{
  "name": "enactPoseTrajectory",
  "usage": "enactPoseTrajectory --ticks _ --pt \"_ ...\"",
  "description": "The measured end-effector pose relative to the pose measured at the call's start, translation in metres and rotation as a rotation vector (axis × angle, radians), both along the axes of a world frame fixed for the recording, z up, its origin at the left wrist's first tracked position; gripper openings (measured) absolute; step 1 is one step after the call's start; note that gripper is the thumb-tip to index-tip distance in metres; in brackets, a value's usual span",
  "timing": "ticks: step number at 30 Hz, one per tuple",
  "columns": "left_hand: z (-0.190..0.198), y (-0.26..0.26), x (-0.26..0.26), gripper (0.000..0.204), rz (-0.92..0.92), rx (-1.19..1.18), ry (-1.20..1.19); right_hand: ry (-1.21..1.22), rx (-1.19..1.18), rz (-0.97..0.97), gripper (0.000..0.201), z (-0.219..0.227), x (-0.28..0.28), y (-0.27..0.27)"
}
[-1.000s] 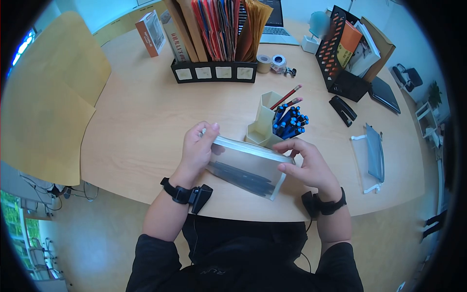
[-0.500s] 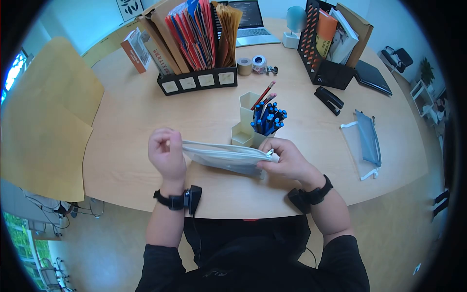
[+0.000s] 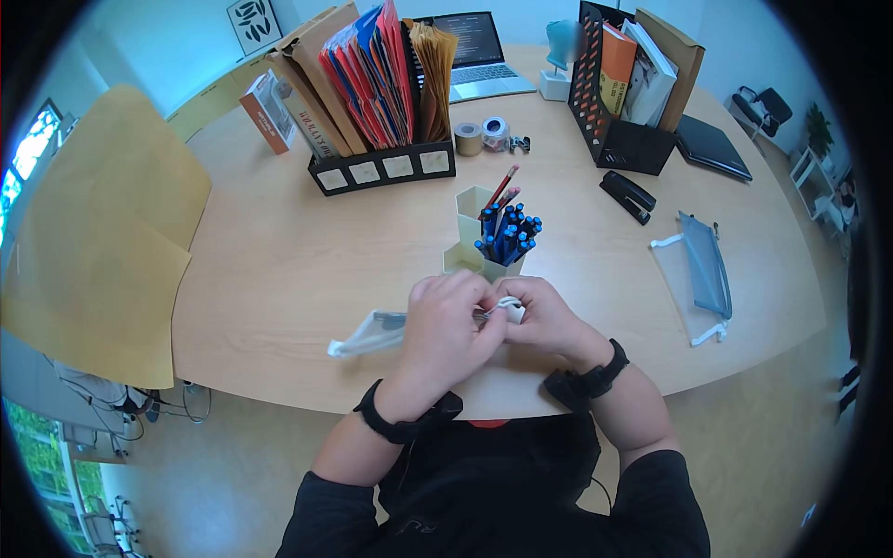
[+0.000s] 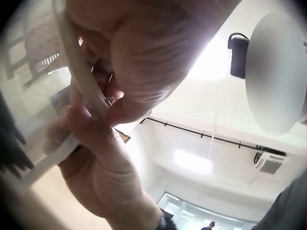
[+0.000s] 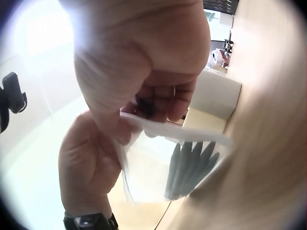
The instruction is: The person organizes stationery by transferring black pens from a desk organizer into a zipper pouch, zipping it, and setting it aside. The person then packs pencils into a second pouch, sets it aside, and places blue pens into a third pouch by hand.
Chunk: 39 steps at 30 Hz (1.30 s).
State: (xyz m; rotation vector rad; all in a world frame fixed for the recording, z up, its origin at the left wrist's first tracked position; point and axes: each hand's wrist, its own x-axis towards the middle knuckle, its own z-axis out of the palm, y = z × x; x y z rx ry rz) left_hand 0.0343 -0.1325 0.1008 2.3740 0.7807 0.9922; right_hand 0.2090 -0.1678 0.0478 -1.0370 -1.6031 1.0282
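Observation:
A translucent zip pouch (image 3: pixel 370 338) with white trim hangs between my hands over the front of the table. Several dark, pen-like sticks (image 5: pixel 189 170) show through its side in the right wrist view. My right hand (image 3: pixel 551 321) pinches the pouch at its right end, by the white zipper edge. My left hand (image 3: pixel 445 327) meets it there, thumb and fingers pinching at the zipper end. The zipper pull is mostly hidden by the fingers. Just beyond the hands stands a cream hexagonal pen holder (image 3: pixel 468 203) with several blue-capped pens (image 3: pixel 507 234) and red pencils (image 3: pixel 500 189).
A blue-grey zip pouch (image 3: pixel 707 270) lies at the right, with a black stapler (image 3: pixel 628 197) behind it. Farther back are a black file rack (image 3: pixel 381 169), tape rolls (image 3: pixel 469 139), a laptop (image 3: pixel 479 70) and a magazine holder (image 3: pixel 637 147). A tan panel (image 3: pixel 102 251) borders the left side.
My left hand has moved from the pouch's left end rightward along its top to the right hand. The pouch's left end has dropped and now hangs free.

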Motion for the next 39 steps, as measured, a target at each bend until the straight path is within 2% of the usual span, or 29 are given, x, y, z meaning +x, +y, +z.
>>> enactPoseTrajectory --ticks 3,7,9,13,16,19,21,22,24,25,27,30,34,36,38,39 --pt "-0.003 0.007 -0.010 0.016 0.097 0.091 -0.073 0.080 -0.037 0.006 0.012 0.010 -0.004 -0.004" --pt "-0.012 0.006 -0.018 0.015 0.158 0.173 -0.035 0.140 -0.014 0.017 0.011 0.000 -0.002 -0.002" --pt "-0.017 0.007 -0.019 0.014 0.116 0.042 -0.076 0.109 0.015 0.029 0.013 -0.002 -0.005 -0.002" --pt "-0.013 0.006 -0.021 0.014 0.092 0.101 -0.057 0.085 -0.024 0.059 0.015 0.004 -0.007 -0.004" --pt "-0.017 0.013 -0.030 0.013 0.103 0.084 -0.039 0.045 0.052 0.048 0.015 0.007 -0.007 -0.005" --pt "-0.023 0.028 -0.058 0.011 0.235 -0.048 -0.092 0.071 0.128 -0.002 0.015 0.006 -0.001 -0.006" --pt "-0.027 0.038 -0.083 0.010 0.325 -0.107 -0.162 0.323 0.121 -0.096 0.015 0.000 0.001 -0.004" --pt "-0.033 0.045 -0.098 0.010 0.324 -0.108 -0.160 0.324 0.120 -0.097 0.015 0.000 0.002 -0.005" --pt "-0.044 0.055 -0.122 0.010 0.374 -0.028 -0.193 0.485 0.057 -0.165 0.014 0.002 0.004 -0.004" --pt "-0.044 0.053 -0.125 0.010 0.374 -0.028 -0.192 0.501 0.110 -0.141 0.012 -0.002 0.003 -0.002" --pt "-0.042 0.046 -0.129 0.011 0.411 -0.477 -0.449 0.507 0.115 -0.139 0.013 -0.003 0.005 0.000" --pt "-0.046 0.037 -0.131 0.015 0.340 -0.623 -0.534 0.489 0.116 -0.145 0.013 -0.001 0.005 -0.003" --pt "-0.061 0.023 -0.135 0.020 0.281 -0.780 -0.488 0.433 0.186 -0.151 0.014 0.012 0.014 -0.014" --pt "-0.073 0.010 -0.135 0.021 0.298 -1.036 -0.420 0.467 0.226 -0.184 0.013 0.034 0.021 -0.025" --pt "-0.104 0.005 -0.134 0.019 0.241 -0.814 -0.436 0.499 0.274 -0.244 0.012 0.051 0.041 -0.046" --pt "-0.109 0.002 -0.132 0.019 0.189 -0.832 -0.419 0.510 0.343 -0.300 0.011 0.057 0.055 -0.057"
